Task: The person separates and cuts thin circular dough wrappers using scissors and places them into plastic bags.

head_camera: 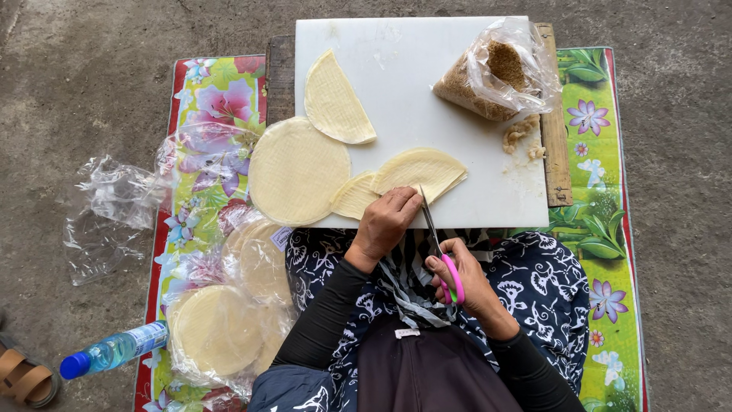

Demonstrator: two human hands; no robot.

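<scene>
1. Left hand point(386, 221), just below centre frame, is pinching the near edge of a pale half-round wrapper point(419, 172) on the white cutting board point(427, 91).
2. Right hand point(465, 278), lower centre, is clenched around pink-handled scissors point(441, 248), blades pointing up at that wrapper; whether they bite into it is hard to tell.
3. Full round wrapper point(297, 170) sits at the board's left edge, another half point(334, 99) above it.
4. Bag of brown crumbs point(496, 72) at upper right.
</scene>
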